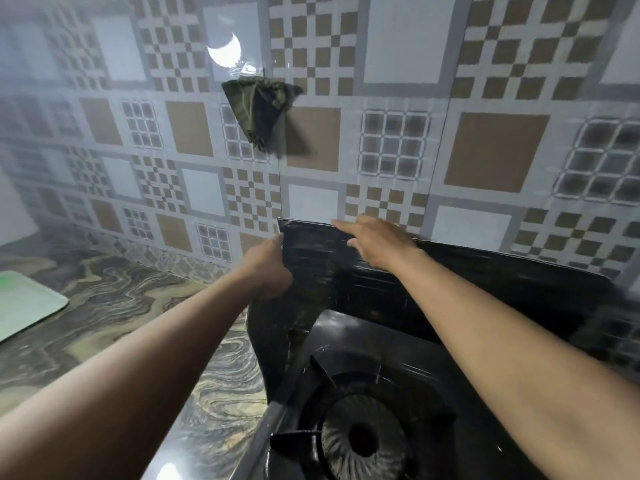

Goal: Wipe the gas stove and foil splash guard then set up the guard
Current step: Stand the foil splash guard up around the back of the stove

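Head view: my left hand (268, 268) pinches the guard (381, 285) at its left fold, frame centre; right hand (375, 242) lies open-fingered on its top edge. Guard runs rightward behind the stove (363, 438).

At ten o'clock, the glossy wall tiles (485, 98) showed brown-and-white checks; the swirled marble counter (138, 306) ran olive, the folded foil splash guard (311, 258) black.

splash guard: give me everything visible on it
The splash guard is a dark, glossy folded sheet with faint horizontal creases. It stands upright behind the stove against the tiled wall, one panel bent forward along the stove's left side. The left hand grips its left corner fold; the right hand rests fingers on its top edge. Its right end blurs out.
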`<action>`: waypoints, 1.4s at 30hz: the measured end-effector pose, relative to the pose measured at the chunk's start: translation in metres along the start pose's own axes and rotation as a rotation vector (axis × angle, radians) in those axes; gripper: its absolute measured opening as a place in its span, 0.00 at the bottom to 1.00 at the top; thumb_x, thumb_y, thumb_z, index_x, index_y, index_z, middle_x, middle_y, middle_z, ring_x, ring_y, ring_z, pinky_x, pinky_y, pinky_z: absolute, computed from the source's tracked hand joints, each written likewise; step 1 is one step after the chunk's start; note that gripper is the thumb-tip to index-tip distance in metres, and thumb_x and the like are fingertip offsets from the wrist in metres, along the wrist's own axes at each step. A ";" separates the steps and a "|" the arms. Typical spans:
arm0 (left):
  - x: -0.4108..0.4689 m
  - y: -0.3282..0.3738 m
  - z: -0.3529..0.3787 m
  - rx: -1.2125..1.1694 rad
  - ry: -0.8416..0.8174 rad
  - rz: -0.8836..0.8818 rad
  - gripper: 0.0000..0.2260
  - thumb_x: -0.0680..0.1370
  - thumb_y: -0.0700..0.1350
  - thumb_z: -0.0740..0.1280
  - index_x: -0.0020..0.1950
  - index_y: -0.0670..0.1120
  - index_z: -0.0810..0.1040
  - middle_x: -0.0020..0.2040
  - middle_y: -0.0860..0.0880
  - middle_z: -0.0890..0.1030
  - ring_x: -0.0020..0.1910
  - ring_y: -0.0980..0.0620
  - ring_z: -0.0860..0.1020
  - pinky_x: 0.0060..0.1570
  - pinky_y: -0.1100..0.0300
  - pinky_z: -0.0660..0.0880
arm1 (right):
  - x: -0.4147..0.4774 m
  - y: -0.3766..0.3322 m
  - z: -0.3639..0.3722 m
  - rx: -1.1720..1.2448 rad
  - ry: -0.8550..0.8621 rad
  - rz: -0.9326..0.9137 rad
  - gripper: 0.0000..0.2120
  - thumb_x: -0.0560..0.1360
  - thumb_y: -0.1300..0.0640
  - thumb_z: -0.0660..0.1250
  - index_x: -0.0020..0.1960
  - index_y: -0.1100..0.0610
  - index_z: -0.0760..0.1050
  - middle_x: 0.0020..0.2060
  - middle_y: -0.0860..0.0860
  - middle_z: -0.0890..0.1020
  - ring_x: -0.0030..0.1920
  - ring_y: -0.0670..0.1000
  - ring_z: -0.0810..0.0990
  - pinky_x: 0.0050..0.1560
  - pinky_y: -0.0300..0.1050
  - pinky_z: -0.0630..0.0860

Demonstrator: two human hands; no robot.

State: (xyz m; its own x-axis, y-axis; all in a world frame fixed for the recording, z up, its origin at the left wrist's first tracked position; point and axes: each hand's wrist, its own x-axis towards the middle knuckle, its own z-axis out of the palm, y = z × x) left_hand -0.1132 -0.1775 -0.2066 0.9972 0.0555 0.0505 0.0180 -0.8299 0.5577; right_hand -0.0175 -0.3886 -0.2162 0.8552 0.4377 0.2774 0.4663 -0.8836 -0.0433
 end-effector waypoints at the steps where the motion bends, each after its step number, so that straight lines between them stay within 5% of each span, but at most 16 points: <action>1: -0.001 -0.001 -0.002 -0.009 0.009 0.002 0.32 0.72 0.33 0.65 0.76 0.48 0.65 0.63 0.43 0.78 0.60 0.42 0.76 0.58 0.51 0.76 | 0.007 -0.003 0.003 0.010 0.001 -0.014 0.30 0.82 0.65 0.58 0.77 0.40 0.60 0.61 0.52 0.75 0.59 0.53 0.78 0.44 0.46 0.69; 5: -0.007 -0.005 -0.010 -0.062 -0.001 0.028 0.32 0.72 0.29 0.60 0.74 0.50 0.68 0.56 0.45 0.79 0.55 0.43 0.76 0.54 0.51 0.77 | 0.021 -0.013 0.010 0.002 0.010 -0.036 0.37 0.79 0.72 0.54 0.77 0.37 0.59 0.47 0.48 0.73 0.51 0.57 0.77 0.38 0.47 0.67; 9: -0.013 -0.006 -0.016 -0.098 -0.042 0.045 0.35 0.71 0.27 0.60 0.74 0.54 0.69 0.52 0.47 0.80 0.53 0.43 0.78 0.48 0.51 0.81 | 0.015 -0.003 0.009 -0.015 0.029 -0.058 0.39 0.77 0.75 0.54 0.77 0.38 0.59 0.61 0.52 0.75 0.59 0.59 0.76 0.42 0.50 0.72; 15: -0.017 0.016 -0.011 -0.118 -0.124 0.112 0.37 0.72 0.28 0.61 0.75 0.58 0.68 0.50 0.51 0.79 0.51 0.45 0.79 0.39 0.57 0.81 | -0.013 0.033 -0.008 0.028 -0.005 0.017 0.40 0.76 0.74 0.57 0.76 0.37 0.60 0.68 0.54 0.73 0.67 0.59 0.73 0.55 0.50 0.76; 19: -0.016 0.030 -0.009 -0.070 -0.156 0.146 0.37 0.72 0.29 0.63 0.76 0.57 0.66 0.57 0.49 0.79 0.54 0.47 0.78 0.46 0.57 0.78 | -0.030 0.052 -0.023 0.048 -0.028 0.092 0.41 0.75 0.74 0.56 0.75 0.35 0.62 0.74 0.55 0.68 0.72 0.59 0.69 0.70 0.53 0.70; 27: -0.008 0.033 0.003 0.022 -0.171 0.141 0.33 0.74 0.32 0.63 0.75 0.58 0.68 0.58 0.49 0.81 0.56 0.47 0.78 0.50 0.57 0.74 | -0.042 0.062 -0.023 0.041 -0.034 0.110 0.35 0.78 0.70 0.57 0.75 0.36 0.63 0.73 0.53 0.70 0.70 0.56 0.72 0.65 0.52 0.74; 30: -0.006 0.032 0.005 0.009 -0.171 0.117 0.34 0.73 0.32 0.64 0.75 0.55 0.67 0.58 0.47 0.80 0.57 0.45 0.78 0.52 0.54 0.77 | -0.041 0.055 -0.018 -0.003 -0.011 0.104 0.30 0.81 0.65 0.57 0.77 0.39 0.60 0.67 0.55 0.74 0.65 0.57 0.75 0.56 0.54 0.77; 35: -0.006 0.032 0.003 0.047 -0.176 0.099 0.34 0.74 0.32 0.61 0.78 0.53 0.65 0.67 0.46 0.77 0.63 0.44 0.75 0.56 0.57 0.73 | -0.039 0.046 -0.012 -0.045 0.014 0.111 0.36 0.78 0.71 0.55 0.78 0.40 0.58 0.64 0.53 0.76 0.59 0.58 0.78 0.43 0.52 0.78; 42: -0.005 0.033 -0.007 0.106 -0.215 0.097 0.32 0.75 0.34 0.63 0.76 0.55 0.67 0.67 0.47 0.77 0.62 0.45 0.76 0.57 0.53 0.76 | -0.040 0.041 -0.020 -0.006 -0.003 0.147 0.39 0.75 0.75 0.56 0.76 0.41 0.63 0.74 0.56 0.69 0.69 0.59 0.73 0.55 0.52 0.78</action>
State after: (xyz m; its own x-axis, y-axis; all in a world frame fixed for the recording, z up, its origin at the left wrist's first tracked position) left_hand -0.1183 -0.2010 -0.1826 0.9870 -0.1373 -0.0841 -0.0825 -0.8798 0.4681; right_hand -0.0365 -0.4455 -0.2100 0.9150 0.3037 0.2655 0.3343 -0.9392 -0.0778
